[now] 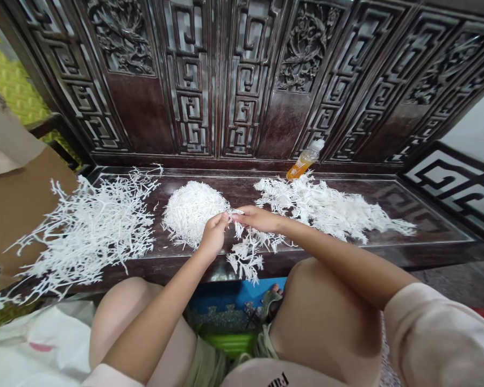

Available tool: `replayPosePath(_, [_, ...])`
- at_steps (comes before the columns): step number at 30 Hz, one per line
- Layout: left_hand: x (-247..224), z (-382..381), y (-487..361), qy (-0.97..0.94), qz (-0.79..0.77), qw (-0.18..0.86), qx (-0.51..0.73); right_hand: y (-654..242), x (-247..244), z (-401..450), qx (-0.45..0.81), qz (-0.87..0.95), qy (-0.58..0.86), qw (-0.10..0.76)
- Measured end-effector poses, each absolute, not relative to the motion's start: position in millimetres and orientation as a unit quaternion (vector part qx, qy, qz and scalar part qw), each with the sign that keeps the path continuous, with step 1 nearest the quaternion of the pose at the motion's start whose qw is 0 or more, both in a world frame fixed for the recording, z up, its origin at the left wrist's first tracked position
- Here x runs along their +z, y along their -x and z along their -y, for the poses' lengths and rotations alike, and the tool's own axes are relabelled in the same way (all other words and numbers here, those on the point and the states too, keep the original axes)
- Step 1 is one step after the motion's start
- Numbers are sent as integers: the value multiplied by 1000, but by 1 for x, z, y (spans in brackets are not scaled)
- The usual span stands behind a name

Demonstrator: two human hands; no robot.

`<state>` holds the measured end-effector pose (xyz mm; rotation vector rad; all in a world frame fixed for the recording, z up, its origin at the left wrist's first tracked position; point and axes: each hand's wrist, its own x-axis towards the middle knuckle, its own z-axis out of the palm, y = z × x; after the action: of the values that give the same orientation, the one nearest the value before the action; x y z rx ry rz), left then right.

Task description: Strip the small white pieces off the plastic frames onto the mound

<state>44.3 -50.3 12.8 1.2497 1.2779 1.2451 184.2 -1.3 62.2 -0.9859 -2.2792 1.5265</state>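
My left hand (214, 232) and my right hand (258, 217) meet over the dark wooden bench, fingertips pinched close together. Between them is a white branching plastic piece (248, 252), whose feathery sprigs hang below my right hand toward the bench edge. Just left of the fingers rises a round heap of small white bits (196, 209). A spread of white feathery branches (334, 209) lies to the right, behind my right forearm. Farther left sits a tangled pile of bare white branching stems (92, 226). What exactly each fingertip grips is too small to make out fully.
A bottle of orange drink (304, 161) stands tilted in view at the back, by the carved wooden backrest (213, 80). An openwork armrest (460, 188) bounds the right end. A cardboard box (32, 199) and a white bag (36, 344) are at the left.
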Motion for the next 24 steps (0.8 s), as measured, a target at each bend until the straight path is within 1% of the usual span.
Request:
replayPosePath(4, [20, 52, -45, -469, -475, 504, 548, -183, 73, 0, 513, 791, 306, 133])
replayPosePath(7, [30, 56, -47, -451, -458, 521, 561, -183, 85, 0, 510, 798, 291, 132])
replayPosePath(11, [45, 61, -46, -407, -399, 583, 580, -184, 98, 5, 507, 808, 270, 130])
replayPosePath(17, [67, 66, -43, -296, -331, 652, 614, -180, 105, 13, 505, 796, 273, 191])
replayPosePath(21, [68, 63, -40, -272, -307, 659, 631, -179, 104, 13, 483, 796, 279, 235])
replayPosePath(24, [59, 57, -32, -365, -344, 620, 603, -181, 98, 12, 485, 790, 286, 243])
